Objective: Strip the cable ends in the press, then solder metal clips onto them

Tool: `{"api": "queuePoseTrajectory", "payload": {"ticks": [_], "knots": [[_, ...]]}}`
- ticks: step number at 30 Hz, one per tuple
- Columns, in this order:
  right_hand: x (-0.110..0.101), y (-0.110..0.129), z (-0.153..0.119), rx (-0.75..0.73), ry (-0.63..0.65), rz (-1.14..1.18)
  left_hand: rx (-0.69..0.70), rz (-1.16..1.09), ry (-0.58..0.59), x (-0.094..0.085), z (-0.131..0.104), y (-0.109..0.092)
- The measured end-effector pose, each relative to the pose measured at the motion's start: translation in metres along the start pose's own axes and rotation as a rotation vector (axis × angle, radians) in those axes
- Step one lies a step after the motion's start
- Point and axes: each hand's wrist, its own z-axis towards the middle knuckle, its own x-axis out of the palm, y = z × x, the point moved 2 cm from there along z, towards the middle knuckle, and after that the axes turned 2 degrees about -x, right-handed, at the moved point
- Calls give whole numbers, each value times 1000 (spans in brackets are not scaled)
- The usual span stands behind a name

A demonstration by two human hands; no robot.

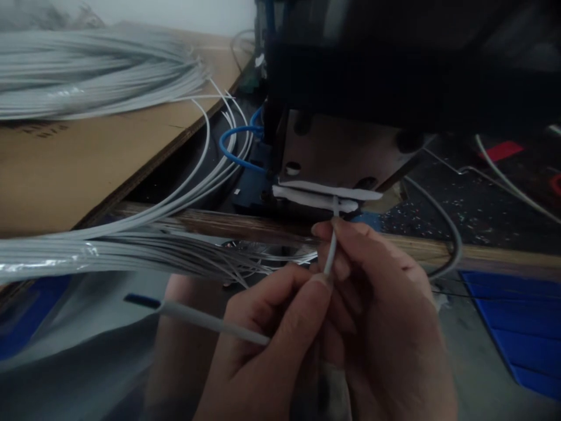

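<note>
Thin grey cable (331,254) pinched in both hands, just below a pair of white strips (315,197)

From my end, I see both hands closed over the front edge of the desk (245,226). My right hand (390,298) pinches the cable close to its upper end, the fingertips pressed together around it. My left hand (272,333) grips the same cable a little lower, with the thumb laid along it. The cable slants upward, its end right at the white strips along the lower edge of the machine (350,155); I cannot tell whether it touches them.

A thicker grey tube (197,318) with a dark blue end sticks out of my left hand toward the left. I cannot tell whether it joins the cable.

To the left, a large coil of grey cables (100,76) lies on the cardboard (131,149), toward its far edge. A second cable bundle (109,254) runs along the left stretch of the desk's front edge. A blue hose (228,149) loops beside the machine.

On the right side of the desk lies a red piece (504,151), and a dark grey cord (453,234) bends over the front edge, near a blue panel (517,327) lower down.
</note>
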Motion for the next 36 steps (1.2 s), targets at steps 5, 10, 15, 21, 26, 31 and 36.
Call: {"api": "queuePoseTrajectory", "payload": {"ticks": [5, 10, 15, 21, 26, 31, 36], "knots": [[-1, -1, 0, 8, 51, -5, -25, -3, 22, 0, 1, -2], [1, 1, 0, -19, -3, -19, -33, -23, 16, 2, 1, -3], [1, -1, -1, -31, 12, -13, -8, -28, 11, 2, 1, -2], [-2, -1, 0, -24, 34, 5, -4, -32, -6, 1, -2, -2], [-2, -1, 2, -47, 35, -34, -51, -47, -2, -2, -2, 1], [-7, -5, -4, -107, 20, -102, -90, -19, 53, -10, -5, 8], [-20, -9, -15, -229, 1, -363, -178, 14, 93, -26, -7, 19]]}}
